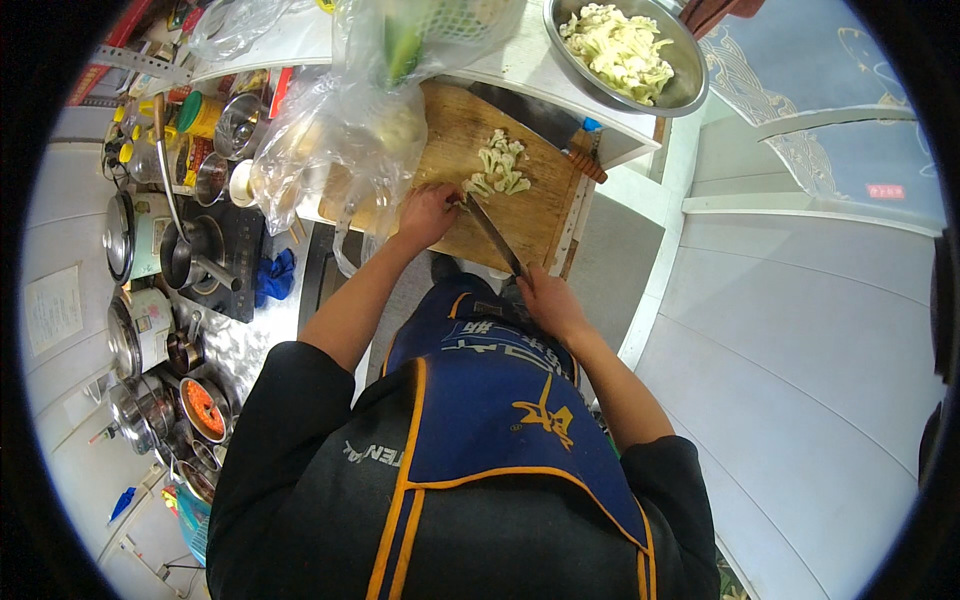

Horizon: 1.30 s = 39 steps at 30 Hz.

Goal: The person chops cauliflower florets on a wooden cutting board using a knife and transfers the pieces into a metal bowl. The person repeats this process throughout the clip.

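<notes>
On a wooden cutting board [450, 142], my right hand [551, 304] grips the handle of a kitchen knife [493, 234], whose blade points away to the upper left. Beside the blade's far end, my left hand [431, 215] has its fingers curled down at the board; whether they hold a small piece cannot be told. Cut cauliflower florets [499, 165] lie in a small pile just beyond the knife. A clear plastic bag [337, 142] with pale contents rests over the board's left part. Above right, a steel bowl [694, 82] holds many cauliflower pieces [619, 56].
Along the board's far edge lies a wide blade [517, 112], near a wooden handle [587, 161]. To the left, a saucepan [180, 259] stands on a black cooktop [244, 285] beside a blue cloth [275, 277]. Pots and a bowl of chopped orange food [204, 409] stand lower left.
</notes>
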Motion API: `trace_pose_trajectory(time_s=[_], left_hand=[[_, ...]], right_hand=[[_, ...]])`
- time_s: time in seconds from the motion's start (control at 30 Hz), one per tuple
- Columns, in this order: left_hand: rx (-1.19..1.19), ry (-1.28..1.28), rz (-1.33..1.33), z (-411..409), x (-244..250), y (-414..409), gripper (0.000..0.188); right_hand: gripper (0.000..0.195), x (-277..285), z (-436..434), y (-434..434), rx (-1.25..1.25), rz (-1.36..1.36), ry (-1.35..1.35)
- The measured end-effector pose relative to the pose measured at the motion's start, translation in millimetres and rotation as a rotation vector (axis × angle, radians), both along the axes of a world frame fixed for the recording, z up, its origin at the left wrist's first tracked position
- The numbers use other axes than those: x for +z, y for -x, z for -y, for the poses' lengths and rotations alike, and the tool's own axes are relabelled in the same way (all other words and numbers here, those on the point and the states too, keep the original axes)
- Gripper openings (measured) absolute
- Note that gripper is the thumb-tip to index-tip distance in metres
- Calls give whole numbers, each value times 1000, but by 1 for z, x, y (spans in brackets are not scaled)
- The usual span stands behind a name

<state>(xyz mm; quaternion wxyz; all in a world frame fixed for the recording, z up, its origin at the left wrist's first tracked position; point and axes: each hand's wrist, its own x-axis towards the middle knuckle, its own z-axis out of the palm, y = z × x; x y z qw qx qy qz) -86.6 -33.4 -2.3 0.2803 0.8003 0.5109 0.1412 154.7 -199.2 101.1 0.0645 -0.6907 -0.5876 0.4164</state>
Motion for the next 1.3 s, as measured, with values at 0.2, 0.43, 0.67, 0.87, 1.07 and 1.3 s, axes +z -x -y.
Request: trace_pose_trajectory(time_s=[0.2, 0.43, 0.67, 0.87, 1.07, 1.3], left_hand=[[-14, -24, 48, 1, 2, 1, 23], [-5, -55, 68, 2, 1, 3, 25], [86, 47, 63, 9, 12, 5, 47], [381, 118, 158, 31, 12, 34, 54], [212, 274, 203, 24, 12, 38, 44], [342, 220, 268, 18, 4, 23, 35]], right_hand=[[32, -1, -8, 8, 36, 125, 54], [26, 9, -10, 12, 89, 182, 50], [31, -26, -6, -9, -50, -201, -24], [32, -3, 4, -4, 14, -78, 66], [33, -25, -6, 7, -131, -80, -63], [32, -11, -5, 4, -59, -112, -26]])
